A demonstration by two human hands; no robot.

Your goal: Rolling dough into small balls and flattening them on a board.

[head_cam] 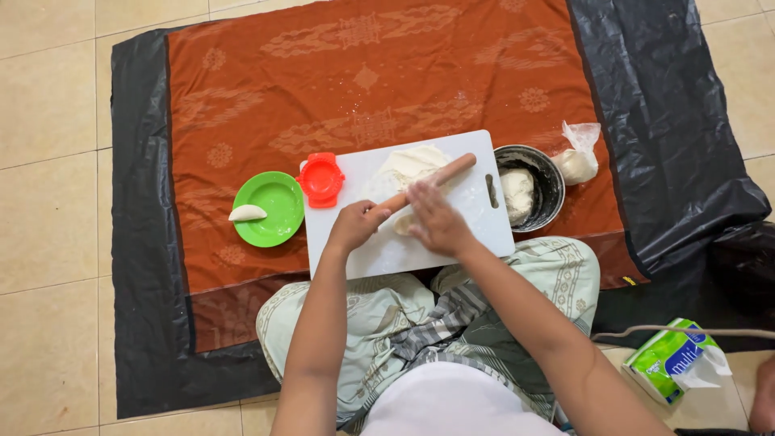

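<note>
On the white cutting board (379, 246), the left hand (353, 225) curls around the near end of the wooden rolling pin (432, 181), while the right hand (433, 218) lies flat on its middle, fingers together. The pin lies over flattened dough (413, 164) at the board's far side. A red dumpling mould (321, 178) overlaps the board's left edge, a green plate (274, 211) sits beyond, and a metal bowl (549, 186) sits right.

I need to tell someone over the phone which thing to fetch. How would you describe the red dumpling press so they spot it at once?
Start at the white cutting board on the orange cloth. At the board's upper left corner, beside the green plate, lies the red dumpling press. It is the only red thing there, round with a scalloped edge.
</note>
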